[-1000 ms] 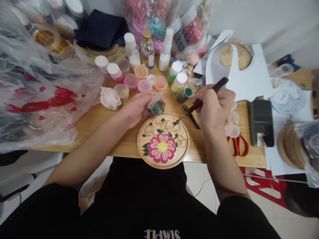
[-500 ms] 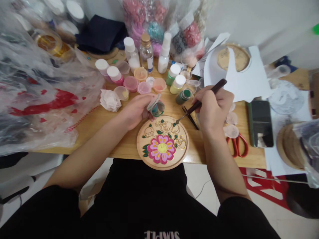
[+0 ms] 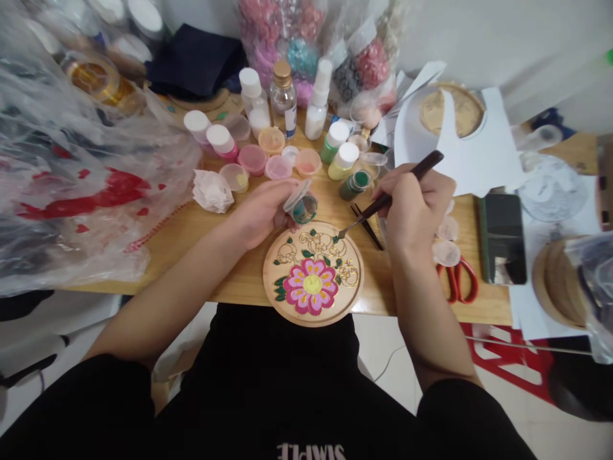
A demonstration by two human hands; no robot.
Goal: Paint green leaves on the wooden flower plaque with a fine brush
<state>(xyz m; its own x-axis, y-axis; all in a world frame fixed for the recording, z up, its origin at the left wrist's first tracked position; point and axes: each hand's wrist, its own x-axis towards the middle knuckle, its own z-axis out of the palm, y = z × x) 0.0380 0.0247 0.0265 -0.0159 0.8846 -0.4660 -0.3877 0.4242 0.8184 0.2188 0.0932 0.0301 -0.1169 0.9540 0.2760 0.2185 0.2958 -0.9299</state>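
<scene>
A round wooden plaque (image 3: 312, 306) lies at the table's front edge, its lower rim jutting past it. On it is a pink flower (image 3: 311, 285) with a yellow centre, dark green leaves and gold-outlined scrolls, several of them uncoloured. My right hand (image 3: 412, 207) grips a small palette knife (image 3: 383, 201) by its dark handle; the metal tip meets a small leaf at the plaque's upper right. My left hand (image 3: 268, 214) holds a small clear plastic cup (image 3: 305, 209) with green inside, tilted, its lid raised, just above the plaque's top rim.
Behind the plaque stand an open jar of green (image 3: 355, 184), pink and orange cups (image 3: 252, 160) and white-capped bottles (image 3: 315, 105). Tweezers (image 3: 367, 227) lie left of my right hand. Red-handled scissors (image 3: 457, 281) and a phone (image 3: 502, 237) are at right; crumpled tissue (image 3: 213, 191) and plastic bags (image 3: 96, 191) at left.
The knife's handle and my right hand have shifted very slightly to the right, while the tip stays on the same leaf. My left hand and the cup hold nearly still.
</scene>
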